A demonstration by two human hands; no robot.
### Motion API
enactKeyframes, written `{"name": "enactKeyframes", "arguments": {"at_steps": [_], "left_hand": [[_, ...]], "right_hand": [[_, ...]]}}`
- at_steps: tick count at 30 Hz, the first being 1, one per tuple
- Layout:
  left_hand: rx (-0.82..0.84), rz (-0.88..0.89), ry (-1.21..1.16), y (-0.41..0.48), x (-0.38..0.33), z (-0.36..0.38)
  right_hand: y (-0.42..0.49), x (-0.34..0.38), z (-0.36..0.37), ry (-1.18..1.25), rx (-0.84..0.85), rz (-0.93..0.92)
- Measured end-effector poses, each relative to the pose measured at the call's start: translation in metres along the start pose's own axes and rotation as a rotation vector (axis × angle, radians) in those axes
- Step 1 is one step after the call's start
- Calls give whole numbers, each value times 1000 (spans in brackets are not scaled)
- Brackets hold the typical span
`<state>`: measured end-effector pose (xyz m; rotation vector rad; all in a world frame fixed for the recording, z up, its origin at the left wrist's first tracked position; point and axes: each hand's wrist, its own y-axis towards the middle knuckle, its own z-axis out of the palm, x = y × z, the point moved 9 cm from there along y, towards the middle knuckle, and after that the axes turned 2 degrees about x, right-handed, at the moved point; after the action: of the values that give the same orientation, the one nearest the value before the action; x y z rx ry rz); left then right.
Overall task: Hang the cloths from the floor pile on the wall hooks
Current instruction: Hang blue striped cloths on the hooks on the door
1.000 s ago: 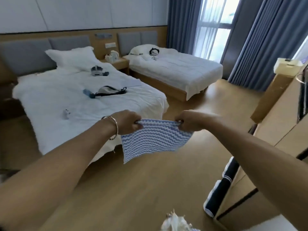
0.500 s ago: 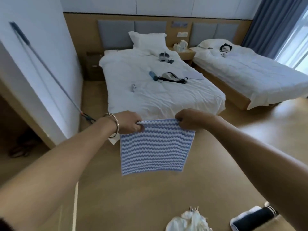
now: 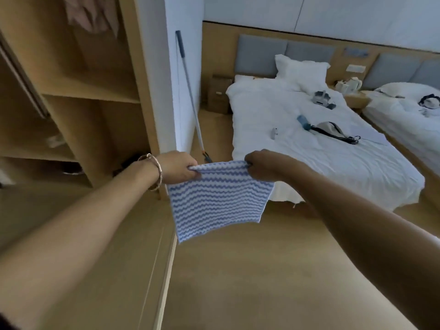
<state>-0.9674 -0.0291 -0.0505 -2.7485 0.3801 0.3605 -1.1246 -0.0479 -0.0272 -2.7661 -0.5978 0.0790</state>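
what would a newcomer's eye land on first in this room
The blue and white striped cloth in the middle stands out first, held stretched by its top corners between the left hand and the right hand. Behind it to the right is a white bed with small items scattered on it. To the left are an open wooden wardrobe and a long pole leaning on the white wall.

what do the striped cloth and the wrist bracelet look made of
Striped cloth: soft textile, maybe microfibre or knit, matte; it hangs limp and its wavy blue-white surface looks ribbed.
Bracelet: probably metal, polished; it shows bright rosy-gold glints.
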Motion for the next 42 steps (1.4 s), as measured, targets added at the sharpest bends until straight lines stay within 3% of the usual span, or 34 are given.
{"name": "enactKeyframes", "arguments": {"at_steps": [13, 20, 25, 28, 32, 36, 42], "left_hand": [[-342, -541, -334, -232, 270, 5], [-482, -867, -233, -354, 368, 8], [-550, -976, -189, -398, 440, -5], [-562, -1053, -194, -421, 484, -24], [-697, -1136, -150, -461, 530, -59], [-722, -1212, -100, -513, 563, -63], [-764, -1342, -109, -604, 624, -52]], "right_hand": [[87, 346, -16, 18, -30, -574], [100, 528, 15, -134, 91, -963], [133, 634, 9, -77, 47, -1163], [160, 691, -4, -86, 97, -1208], [178, 771, -35, -58, 83, -1269], [162, 851, -41, -73, 121, -1393], [129, 969, -37, -134, 9, -1585]]}}
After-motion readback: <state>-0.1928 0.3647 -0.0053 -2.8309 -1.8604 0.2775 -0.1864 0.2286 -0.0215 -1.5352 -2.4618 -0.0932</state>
